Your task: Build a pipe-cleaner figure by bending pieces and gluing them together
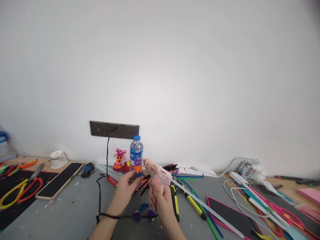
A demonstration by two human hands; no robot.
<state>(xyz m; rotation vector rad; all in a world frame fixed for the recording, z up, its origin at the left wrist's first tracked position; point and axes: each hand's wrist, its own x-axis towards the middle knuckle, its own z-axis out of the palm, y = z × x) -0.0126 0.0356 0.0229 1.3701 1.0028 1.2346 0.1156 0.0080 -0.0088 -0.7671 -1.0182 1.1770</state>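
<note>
Pink plastic glue gun [160, 176] sits gripped in the right hand [160, 200], its tip touching a small purple and orange figure [138, 167] pinched in the left hand [127, 188] fingers.

Two hands are shown at the bottom centre of the frame, the left hand [127, 188] beside the right hand [160, 200]. Both are uncovered. The left forearm [107, 223] and right forearm [172, 226] are seen bare, cut off by the lower edge.
</note>
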